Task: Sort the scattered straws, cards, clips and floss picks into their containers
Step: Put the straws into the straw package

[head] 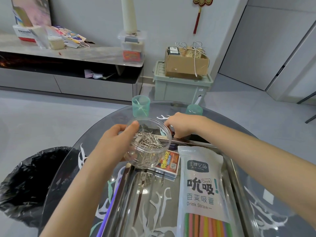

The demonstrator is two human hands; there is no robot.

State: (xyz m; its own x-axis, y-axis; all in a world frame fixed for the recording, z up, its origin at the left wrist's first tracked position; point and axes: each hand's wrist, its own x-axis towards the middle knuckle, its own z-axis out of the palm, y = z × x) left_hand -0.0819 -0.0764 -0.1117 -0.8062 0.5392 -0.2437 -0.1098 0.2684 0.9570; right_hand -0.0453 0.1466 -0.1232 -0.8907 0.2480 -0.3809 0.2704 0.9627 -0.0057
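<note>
1. Left hand (116, 139): fingers and thumb are wrapped round a clear round plastic jar (150, 151). The thumb lies over the near rim. The jar is held off the surface and tilted, with its mouth facing up and away from the person.
2. Paper clips (150, 140): a loose silver heap sits inside the jar, just right of the left thumb.
3. Right hand (181, 124): it is reached forward past the left hand, with its fingers curled down onto the glass table (227, 117) just beyond the far rim of the steel tray (126, 185). It cannot be told whether the fingers pinch anything.
4. A white floss pick (162, 117) lies on the table just left of the right fingertips.
5. A green cup (141, 106) stands upright beyond the left hand and holds a few thin picks. A second green cup (194, 109) stands just beyond the right hand and is partly hidden by it.
6. Stack of cards (169, 161): it lies in the tray directly below the jar, near the left hand, and the top card is orange and yellow.
7. Bag of drink straws (201, 185): it lies flat in the tray under the right forearm, and coloured straws show at its near end.
8. More floss picks (160, 200) lie on the tray floor between the two forearms.
9. A purple straw (111, 202) lies beside the tray's outer wall, just beside the left forearm.
10. A bin with a black liner (34, 177) stands on the floor, well left of the left arm.
</note>
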